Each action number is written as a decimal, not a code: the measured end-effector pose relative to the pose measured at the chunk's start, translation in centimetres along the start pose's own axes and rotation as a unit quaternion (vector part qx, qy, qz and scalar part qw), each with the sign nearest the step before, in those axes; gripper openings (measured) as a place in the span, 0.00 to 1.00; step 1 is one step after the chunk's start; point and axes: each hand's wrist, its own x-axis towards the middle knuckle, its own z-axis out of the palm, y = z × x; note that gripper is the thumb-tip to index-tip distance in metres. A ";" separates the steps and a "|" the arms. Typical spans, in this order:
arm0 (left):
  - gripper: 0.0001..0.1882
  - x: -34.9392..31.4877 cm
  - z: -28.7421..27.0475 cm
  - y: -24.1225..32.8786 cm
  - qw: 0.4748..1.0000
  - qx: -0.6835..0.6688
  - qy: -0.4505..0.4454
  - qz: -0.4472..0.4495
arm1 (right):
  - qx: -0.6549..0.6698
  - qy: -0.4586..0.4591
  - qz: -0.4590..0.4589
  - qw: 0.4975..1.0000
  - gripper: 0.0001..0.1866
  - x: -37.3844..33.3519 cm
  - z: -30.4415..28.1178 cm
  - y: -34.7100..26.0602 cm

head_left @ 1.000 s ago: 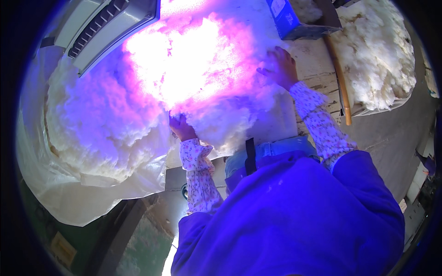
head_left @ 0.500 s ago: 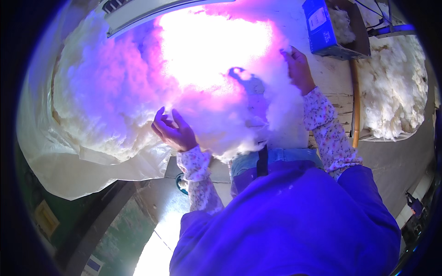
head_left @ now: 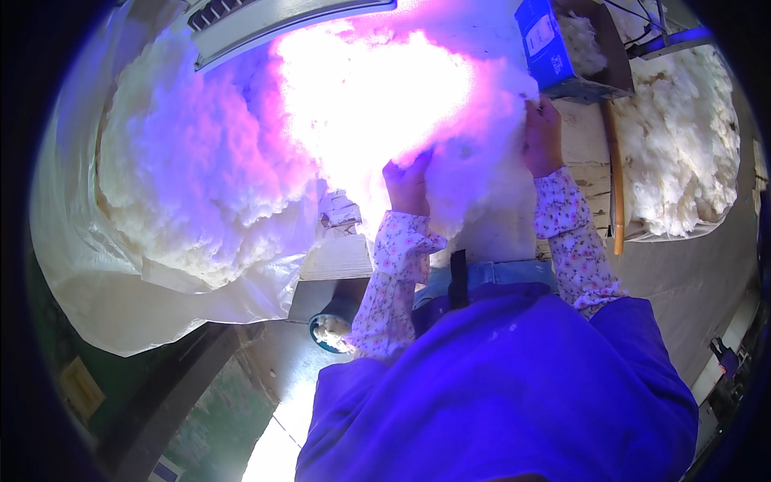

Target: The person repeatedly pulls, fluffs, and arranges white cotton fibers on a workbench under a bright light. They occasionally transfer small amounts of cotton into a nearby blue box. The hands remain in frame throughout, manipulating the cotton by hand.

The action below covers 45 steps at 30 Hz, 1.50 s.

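A sheet of loose white cotton fluff (head_left: 474, 173) lies on the worktable, stretched between my two hands. My left hand (head_left: 408, 186) has its fingers closed on the near left part of this fluff, at the edge of a glaring pink-white patch of light. The right hand (head_left: 544, 138) pinches the fluff at its right edge, just below the blue box. Glare washes out the middle of the cotton and part of my left fingertips. To the left, a big heap of cotton (head_left: 201, 177) rests on clear plastic sheeting (head_left: 120, 321), apart from my hands.
A blue cardboard box (head_left: 550, 52) with cotton inside stands at the upper right. Beside it are a wooden stick (head_left: 614, 185) and another cotton pile (head_left: 683, 145). A pale slatted lamp housing (head_left: 281, 28) overhangs the table's far side. Below the table sits a round bin (head_left: 328, 333) containing cotton.
My left hand has moved right and away from me, closing on the fluff, and the cotton shifted right with it, baring tabletop beside the heap. The right hand went slightly right and nearer.
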 end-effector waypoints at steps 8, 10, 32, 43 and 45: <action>0.08 -0.5 -1.6 -1.9 0.999 -0.052 -0.013 0.008 | -0.247 0.061 -0.198 0.946 0.08 0.5 -1.7 -0.6; 0.08 -0.6 -1.4 -2.3 0.997 -0.041 -0.064 0.031 | -0.241 -0.058 -0.242 0.938 0.07 -0.6 -0.6 -1.9; 0.15 0.1 -1.5 -1.1 0.984 -0.139 -0.072 -0.087 | -0.415 -0.226 -0.180 0.863 0.19 -4.8 0.3 -1.2; 0.12 -0.1 -1.1 -1.3 0.977 -0.181 -0.070 -0.092 | -0.518 -0.234 -0.418 0.708 0.10 -4.3 2.2 -0.9; 0.13 0.0 -1.5 -1.1 0.976 -0.174 -0.085 -0.099 | -0.489 -0.223 -0.338 0.773 0.08 -3.9 2.1 -0.4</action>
